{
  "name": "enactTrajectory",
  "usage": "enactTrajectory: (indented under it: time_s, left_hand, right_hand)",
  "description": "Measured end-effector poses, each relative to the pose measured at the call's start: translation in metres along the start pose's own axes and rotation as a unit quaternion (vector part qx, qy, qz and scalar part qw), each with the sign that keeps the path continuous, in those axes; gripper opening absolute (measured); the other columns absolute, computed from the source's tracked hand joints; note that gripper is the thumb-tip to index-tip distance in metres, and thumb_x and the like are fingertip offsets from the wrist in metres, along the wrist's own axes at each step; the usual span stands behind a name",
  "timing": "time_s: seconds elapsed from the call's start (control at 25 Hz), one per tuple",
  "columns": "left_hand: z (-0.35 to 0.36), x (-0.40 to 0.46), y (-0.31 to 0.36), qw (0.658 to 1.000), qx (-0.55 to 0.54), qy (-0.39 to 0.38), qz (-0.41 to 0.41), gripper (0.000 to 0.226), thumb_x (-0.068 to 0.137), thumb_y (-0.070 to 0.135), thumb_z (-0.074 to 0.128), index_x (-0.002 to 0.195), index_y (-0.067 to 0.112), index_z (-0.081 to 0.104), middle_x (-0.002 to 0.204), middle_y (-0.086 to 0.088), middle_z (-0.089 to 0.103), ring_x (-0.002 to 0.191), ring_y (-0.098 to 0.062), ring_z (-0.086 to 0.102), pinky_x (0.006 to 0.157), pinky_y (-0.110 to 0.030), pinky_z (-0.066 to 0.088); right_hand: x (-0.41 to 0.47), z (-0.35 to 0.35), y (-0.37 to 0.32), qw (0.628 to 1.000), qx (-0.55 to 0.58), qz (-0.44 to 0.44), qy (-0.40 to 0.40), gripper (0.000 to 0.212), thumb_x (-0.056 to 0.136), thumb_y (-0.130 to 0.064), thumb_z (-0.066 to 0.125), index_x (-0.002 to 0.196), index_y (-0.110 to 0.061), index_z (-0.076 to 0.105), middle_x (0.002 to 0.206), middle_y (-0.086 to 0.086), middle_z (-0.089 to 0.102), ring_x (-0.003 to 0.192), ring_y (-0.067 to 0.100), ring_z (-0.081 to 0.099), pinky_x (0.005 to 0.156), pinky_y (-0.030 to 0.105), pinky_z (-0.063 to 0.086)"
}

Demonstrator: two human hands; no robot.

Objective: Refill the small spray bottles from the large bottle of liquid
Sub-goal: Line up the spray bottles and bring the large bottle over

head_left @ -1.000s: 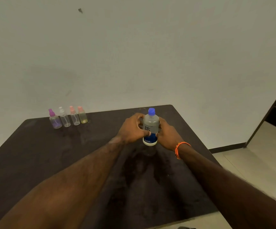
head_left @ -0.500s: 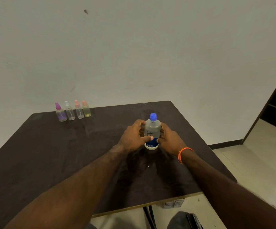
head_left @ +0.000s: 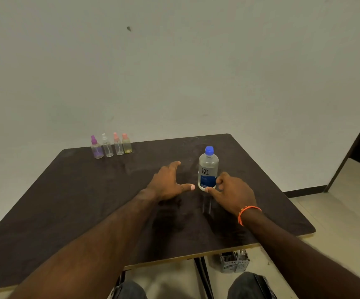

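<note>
Standing upright, one large bottle (head_left: 208, 169), four small spray bottles (head_left: 111, 146), both hands' grip apart, empty.

The person is wearing an orange braided wristband (head_left: 249, 213) on the right wrist, near the table's (head_left: 67, 201) right side. Both forearms are showing bare, sleeveless. Dark grey trousers (head_left: 252, 285) are showing below the table edge.
</note>
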State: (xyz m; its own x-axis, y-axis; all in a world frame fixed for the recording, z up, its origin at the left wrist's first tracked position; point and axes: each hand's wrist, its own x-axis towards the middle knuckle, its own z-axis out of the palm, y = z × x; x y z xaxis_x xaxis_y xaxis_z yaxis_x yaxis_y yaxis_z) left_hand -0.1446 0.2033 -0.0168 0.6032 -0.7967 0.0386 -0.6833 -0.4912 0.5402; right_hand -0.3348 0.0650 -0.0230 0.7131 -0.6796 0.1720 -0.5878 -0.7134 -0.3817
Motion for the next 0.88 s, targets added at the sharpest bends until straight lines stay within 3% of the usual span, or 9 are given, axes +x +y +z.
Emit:
enactTrajectory:
  time_s: [0.12,0.32,0.64,0.88]
  left_hand:
    - [-0.017,-0.018,-0.011,0.999,0.031,0.029,0.009,0.120,0.074,0.077,0.076,0.163,0.018,0.023,0.169,-0.005,0.030,0.154,-0.026,0.030,0.124,-0.052,0.032]
    - [-0.048,-0.044,-0.044,0.997,0.060,0.053,-0.005,0.120,0.075,0.082,0.069,0.164,0.017,0.021,0.170,-0.004,0.028,0.155,-0.026,0.029,0.123,-0.055,0.031]
    - [-0.108,-0.060,-0.140,0.979,0.079,0.124,-0.142,0.122,0.073,0.082,0.070,0.164,0.019,0.019,0.170,-0.004,0.025,0.156,-0.027,0.025,0.121,-0.062,0.025]
    - [-0.152,-0.016,-0.209,0.965,0.064,0.165,-0.193,0.127,0.073,0.078,0.074,0.165,0.017,0.012,0.173,-0.006,0.018,0.158,-0.027,0.020,0.122,-0.061,0.023]
  right_hand:
    - [-0.013,0.005,-0.022,0.998,-0.023,-0.055,-0.010,0.053,0.086,-0.066,0.060,0.122,-0.028,0.054,0.110,-0.007,0.067,0.096,0.013,0.064,0.080,0.033,0.056]
    - [-0.013,0.022,-0.071,0.994,0.008,-0.098,-0.043,0.056,0.088,-0.058,0.064,0.133,-0.030,0.047,0.122,-0.007,0.065,0.108,0.013,0.063,0.088,0.036,0.056]
    - [0.044,0.064,-0.171,0.984,0.002,-0.160,-0.076,0.075,0.079,-0.068,0.065,0.138,-0.027,0.042,0.132,-0.004,0.062,0.118,0.020,0.061,0.099,0.047,0.049]
    - [0.132,0.104,-0.244,0.977,0.008,-0.183,-0.107,0.078,0.081,-0.061,0.066,0.143,-0.023,0.037,0.137,0.002,0.059,0.121,0.025,0.059,0.102,0.046,0.044]
